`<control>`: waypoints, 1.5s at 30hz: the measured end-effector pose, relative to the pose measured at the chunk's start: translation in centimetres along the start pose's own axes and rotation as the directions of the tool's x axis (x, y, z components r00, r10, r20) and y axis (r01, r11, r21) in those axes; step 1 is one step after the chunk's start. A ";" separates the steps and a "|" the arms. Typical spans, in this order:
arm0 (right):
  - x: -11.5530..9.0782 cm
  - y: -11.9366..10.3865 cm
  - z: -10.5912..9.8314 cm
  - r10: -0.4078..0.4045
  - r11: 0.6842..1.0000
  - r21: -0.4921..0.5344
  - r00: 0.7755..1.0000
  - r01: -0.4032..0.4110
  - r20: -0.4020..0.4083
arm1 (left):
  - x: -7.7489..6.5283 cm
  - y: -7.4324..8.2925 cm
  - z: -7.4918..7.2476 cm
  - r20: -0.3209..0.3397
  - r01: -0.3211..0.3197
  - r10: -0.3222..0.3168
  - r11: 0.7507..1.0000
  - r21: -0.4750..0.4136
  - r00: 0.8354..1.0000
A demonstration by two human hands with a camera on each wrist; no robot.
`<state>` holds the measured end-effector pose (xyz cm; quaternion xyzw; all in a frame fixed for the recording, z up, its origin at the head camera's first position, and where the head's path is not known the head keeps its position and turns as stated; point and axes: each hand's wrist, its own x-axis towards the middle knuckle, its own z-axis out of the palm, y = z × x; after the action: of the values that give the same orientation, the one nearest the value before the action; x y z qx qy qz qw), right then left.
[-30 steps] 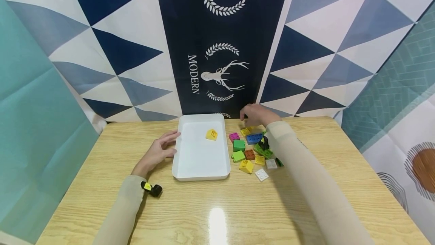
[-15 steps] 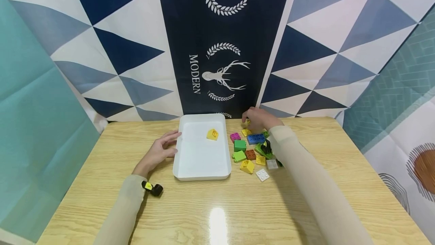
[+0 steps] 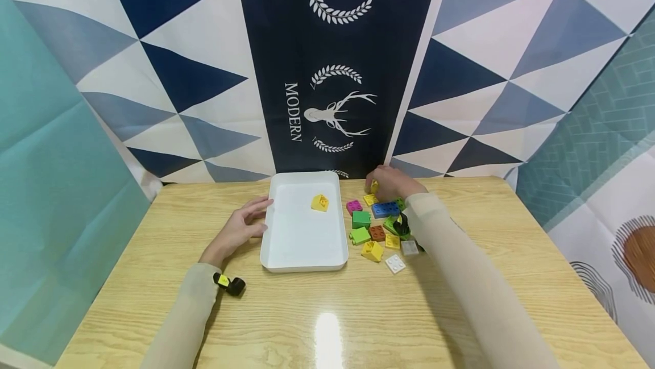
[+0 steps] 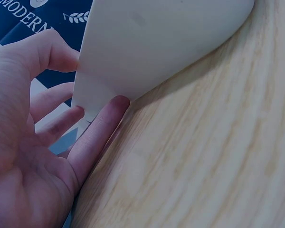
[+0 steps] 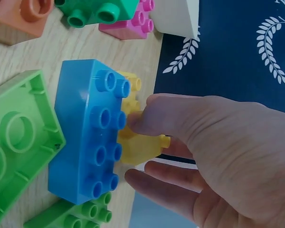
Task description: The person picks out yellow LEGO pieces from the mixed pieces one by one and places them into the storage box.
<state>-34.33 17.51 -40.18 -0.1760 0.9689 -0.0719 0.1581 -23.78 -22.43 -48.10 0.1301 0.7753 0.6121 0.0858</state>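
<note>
My left hand rests against the left side of a white tray, its fingertips touching the rim and outer wall in the left wrist view. Inside the tray lies one yellow sloped brick. At the back of the table my right hand pinches a yellow toy brick between thumb and fingers. That brick stands close behind a blue brick with two rows of studs. Another yellow brick lies just in front of the hand.
Right of the tray lie several loose bricks: magenta, green, lime, brown, yellow and white. A patterned cloth hangs behind the table's back edge.
My right hand has lowered slightly at the back of the table and closed its fingers on the yellow brick. The left hand and the tray stay where they were.
</note>
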 end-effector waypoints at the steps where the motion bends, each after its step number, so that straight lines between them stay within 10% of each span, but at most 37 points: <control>1: 0.1 0.1 0.1 0.000 1.000 0.003 1.000 0.000 0.001 | 0.0 0.0 0.0 0.000 0.000 0.000 1.000 0.000 1.000; 45: 0.9 0.8 1.7 -0.035 0.999 0.016 0.995 0.036 -0.091 | 0.0 0.1 0.0 0.006 -0.006 0.006 1.000 -0.002 1.000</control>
<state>-34.79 17.78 -42.23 -0.1884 0.9712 -0.0911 0.1139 -23.75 -22.37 -48.02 0.1341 0.7739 0.6129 0.0865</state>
